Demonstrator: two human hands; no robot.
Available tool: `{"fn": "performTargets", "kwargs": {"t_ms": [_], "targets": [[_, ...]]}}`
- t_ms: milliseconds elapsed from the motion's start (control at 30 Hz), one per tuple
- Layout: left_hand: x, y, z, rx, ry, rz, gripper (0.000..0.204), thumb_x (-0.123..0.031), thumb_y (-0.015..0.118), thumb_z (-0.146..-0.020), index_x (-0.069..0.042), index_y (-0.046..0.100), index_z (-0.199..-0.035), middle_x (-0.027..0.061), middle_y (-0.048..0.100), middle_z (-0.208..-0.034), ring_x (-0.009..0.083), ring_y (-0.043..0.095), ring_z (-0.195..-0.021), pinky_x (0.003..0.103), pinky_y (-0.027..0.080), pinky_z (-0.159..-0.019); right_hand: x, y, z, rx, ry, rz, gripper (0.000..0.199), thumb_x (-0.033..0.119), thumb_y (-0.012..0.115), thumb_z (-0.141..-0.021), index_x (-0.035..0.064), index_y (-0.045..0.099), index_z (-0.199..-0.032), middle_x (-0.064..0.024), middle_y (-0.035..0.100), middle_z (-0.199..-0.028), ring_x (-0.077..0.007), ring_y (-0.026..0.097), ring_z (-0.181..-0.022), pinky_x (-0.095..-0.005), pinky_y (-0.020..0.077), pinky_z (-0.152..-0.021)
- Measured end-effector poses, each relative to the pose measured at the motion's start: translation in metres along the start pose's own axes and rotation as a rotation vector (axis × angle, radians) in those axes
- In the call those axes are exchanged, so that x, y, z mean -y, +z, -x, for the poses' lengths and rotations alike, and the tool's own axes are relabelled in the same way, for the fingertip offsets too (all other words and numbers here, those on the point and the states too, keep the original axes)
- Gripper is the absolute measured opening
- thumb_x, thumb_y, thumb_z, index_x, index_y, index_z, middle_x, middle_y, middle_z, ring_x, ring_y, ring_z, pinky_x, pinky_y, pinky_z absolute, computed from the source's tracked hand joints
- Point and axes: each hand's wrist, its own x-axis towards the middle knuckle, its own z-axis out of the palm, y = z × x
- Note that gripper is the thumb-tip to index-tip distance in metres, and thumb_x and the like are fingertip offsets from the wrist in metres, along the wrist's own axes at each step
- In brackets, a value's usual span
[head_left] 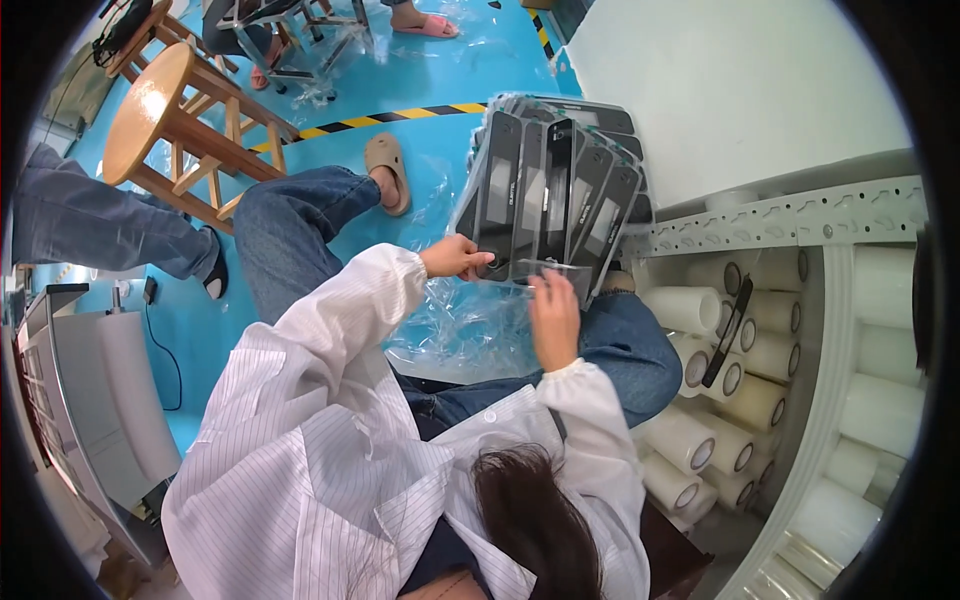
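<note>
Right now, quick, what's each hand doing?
Left hand: closed on the lower edge of the fanned stack of black panels.
Right hand: fingers on a clear plastic film at the stack's bottom; grip cannot be told.

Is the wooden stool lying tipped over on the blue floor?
No, the wooden stool stands upright on its legs on the blue floor.

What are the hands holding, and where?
Both hands, left and right, grip the lower ends of a fanned stack of flat black glossy panels.
</note>
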Motion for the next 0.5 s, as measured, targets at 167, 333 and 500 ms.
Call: {"fn": "performTargets", "kwargs": {"t_ms": [167, 333, 500], "targets": [[-0.079, -0.019, 0.021, -0.274, 0.441, -0.021, 0.045, -0.041, 0.062, -0.088, -0.002, 0.058, -0.066, 0.0011, 0.053, -0.059, 0.0086, 0.048, -0.055, 0.029, 0.041, -0.050, -0.026, -0.008, 0.025, 0.421, 0.065, -0.301, 0.038, 0.002, 0.063, -0.075, 0.0031, 0.056, -0.113, -0.0191, 0.058, -0.106, -0.0385, 0.057, -0.096, -0.0430, 0.0472, -0.084], [-0.232, -0.064, 0.087, -0.287, 0.413, 0.186, 0.033, -0.036, 0.063, -0.085, -0.004, 0.070, -0.086, -0.0004, 0.062, -0.074, 0.0088, 0.057, -0.070, 0.025, 0.044, -0.060, -0.022, 0.026, 0.064, 0.828, -0.228, -0.352, 0.027, 0.003, 0.058, -0.083, 0.0030, 0.062, -0.109, -0.0180, 0.063, -0.102, -0.0361, 0.060, -0.098, -0.0387, 0.0496, -0.083], [-0.306, -0.118, 0.159, -0.610, 0.630, 0.089, 0.034, -0.035, 0.062, -0.086, -0.005, 0.071, -0.098, -0.0006, 0.066, -0.080, 0.0101, 0.062, -0.077, 0.022, 0.046, -0.062, 0.038, -0.002, -0.004, 0.043, 0.455, -1.111, 0.022, 0.013, 0.055, -0.094, -0.0014, 0.062, -0.109, -0.0100, 0.067, -0.089, -0.0205, 0.066, -0.080, -0.0327, 0.0529, -0.076]]}}
